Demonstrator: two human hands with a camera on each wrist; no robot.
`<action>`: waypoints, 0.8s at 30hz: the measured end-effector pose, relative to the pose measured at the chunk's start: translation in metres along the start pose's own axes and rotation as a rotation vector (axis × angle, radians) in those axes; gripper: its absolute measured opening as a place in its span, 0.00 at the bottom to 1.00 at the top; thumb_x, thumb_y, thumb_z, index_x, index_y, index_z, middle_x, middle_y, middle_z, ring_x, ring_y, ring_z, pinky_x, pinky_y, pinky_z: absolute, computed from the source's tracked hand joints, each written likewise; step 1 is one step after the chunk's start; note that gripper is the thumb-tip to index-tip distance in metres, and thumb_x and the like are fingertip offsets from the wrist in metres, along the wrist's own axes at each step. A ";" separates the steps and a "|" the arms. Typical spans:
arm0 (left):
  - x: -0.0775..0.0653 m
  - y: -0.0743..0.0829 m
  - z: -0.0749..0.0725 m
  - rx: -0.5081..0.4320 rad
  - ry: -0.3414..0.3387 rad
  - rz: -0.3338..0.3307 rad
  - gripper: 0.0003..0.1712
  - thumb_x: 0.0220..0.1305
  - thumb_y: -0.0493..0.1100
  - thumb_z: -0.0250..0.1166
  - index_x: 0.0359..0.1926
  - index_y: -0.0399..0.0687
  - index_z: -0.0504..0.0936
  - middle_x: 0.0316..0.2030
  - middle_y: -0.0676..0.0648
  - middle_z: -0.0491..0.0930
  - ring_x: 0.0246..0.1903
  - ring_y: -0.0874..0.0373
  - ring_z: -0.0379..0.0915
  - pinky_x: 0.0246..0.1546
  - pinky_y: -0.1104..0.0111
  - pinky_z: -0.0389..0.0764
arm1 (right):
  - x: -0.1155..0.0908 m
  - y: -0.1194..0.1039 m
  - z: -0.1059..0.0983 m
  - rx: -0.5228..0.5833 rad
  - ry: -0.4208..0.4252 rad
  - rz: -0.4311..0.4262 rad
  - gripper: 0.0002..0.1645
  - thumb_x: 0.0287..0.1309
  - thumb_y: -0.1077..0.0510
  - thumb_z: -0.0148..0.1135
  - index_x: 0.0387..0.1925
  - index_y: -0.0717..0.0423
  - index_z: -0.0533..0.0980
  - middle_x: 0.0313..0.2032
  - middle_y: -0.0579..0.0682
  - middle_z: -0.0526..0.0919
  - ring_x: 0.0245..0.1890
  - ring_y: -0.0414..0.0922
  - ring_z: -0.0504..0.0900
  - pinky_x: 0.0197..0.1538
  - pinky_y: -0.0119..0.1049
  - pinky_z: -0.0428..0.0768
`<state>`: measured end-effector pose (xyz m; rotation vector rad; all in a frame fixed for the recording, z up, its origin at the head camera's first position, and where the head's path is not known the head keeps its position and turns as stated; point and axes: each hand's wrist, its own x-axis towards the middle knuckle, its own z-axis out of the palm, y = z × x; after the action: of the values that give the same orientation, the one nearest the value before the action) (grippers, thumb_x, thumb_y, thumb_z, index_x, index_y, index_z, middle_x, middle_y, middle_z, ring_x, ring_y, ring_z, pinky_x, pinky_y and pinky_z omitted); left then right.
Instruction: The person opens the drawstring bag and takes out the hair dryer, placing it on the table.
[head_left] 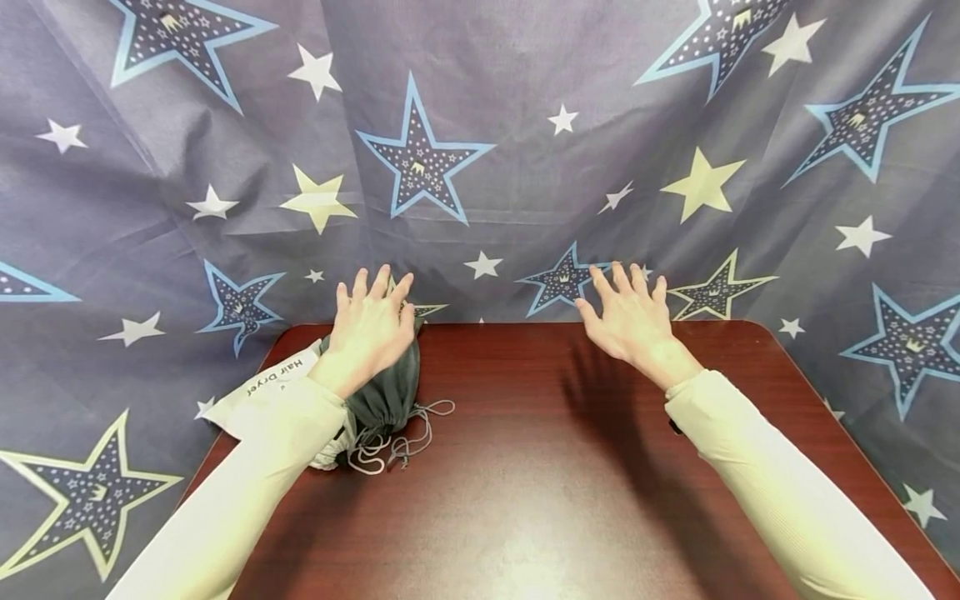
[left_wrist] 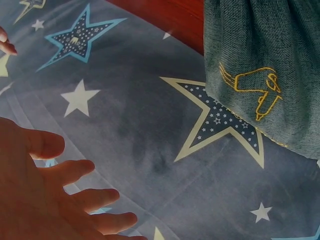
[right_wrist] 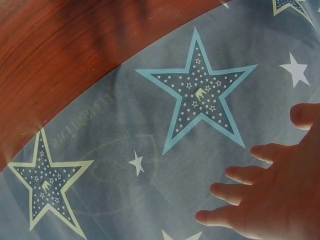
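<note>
My left hand (head_left: pixel 371 329) is held up with its fingers spread, over the left rear of the table. Below it in the head view lies a dark drawstring bag (head_left: pixel 390 392), partly hidden by the hand and wrist. Yellow stitching in the shape of a hair dryer marks this bag (left_wrist: pixel 270 55) in the left wrist view. A white bag (head_left: pixel 270 379) printed "Hair Dryer" lies beside it, partly covered by my left forearm. On the other side, my right hand (head_left: pixel 633 321) is raised with spread fingers and holds nothing.
The glossy reddish-brown table (head_left: pixel 510 433) has rounded far corners. Grey cords (head_left: pixel 427 429) trail from the dark bag onto the tabletop. Right behind the table's far edge hangs a grey curtain (head_left: pixel 517 192) with a star pattern, which also runs along both sides.
</note>
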<state>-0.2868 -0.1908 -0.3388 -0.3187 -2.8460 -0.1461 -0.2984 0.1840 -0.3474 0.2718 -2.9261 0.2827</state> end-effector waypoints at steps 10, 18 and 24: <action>-0.002 -0.001 0.000 0.010 0.005 -0.002 0.32 0.80 0.51 0.46 0.80 0.51 0.66 0.79 0.33 0.57 0.77 0.28 0.46 0.72 0.31 0.43 | 0.000 -0.001 0.002 0.001 0.006 -0.002 0.42 0.77 0.37 0.43 0.81 0.55 0.59 0.79 0.67 0.55 0.79 0.69 0.48 0.73 0.74 0.41; -0.005 -0.003 -0.001 0.018 -0.001 -0.005 0.31 0.81 0.50 0.45 0.80 0.51 0.66 0.78 0.33 0.58 0.77 0.28 0.46 0.71 0.31 0.43 | -0.002 -0.002 0.004 -0.001 0.007 -0.001 0.42 0.77 0.37 0.43 0.81 0.54 0.59 0.79 0.67 0.56 0.79 0.70 0.47 0.72 0.74 0.41; -0.007 -0.007 -0.005 0.014 0.009 -0.008 0.31 0.80 0.50 0.46 0.79 0.50 0.67 0.78 0.32 0.58 0.76 0.27 0.47 0.71 0.30 0.44 | -0.003 -0.004 0.004 0.007 0.002 -0.002 0.42 0.78 0.37 0.43 0.82 0.53 0.58 0.79 0.67 0.55 0.79 0.69 0.47 0.72 0.74 0.40</action>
<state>-0.2803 -0.1994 -0.3370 -0.3027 -2.8389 -0.1292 -0.2949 0.1800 -0.3515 0.2746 -2.9231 0.2932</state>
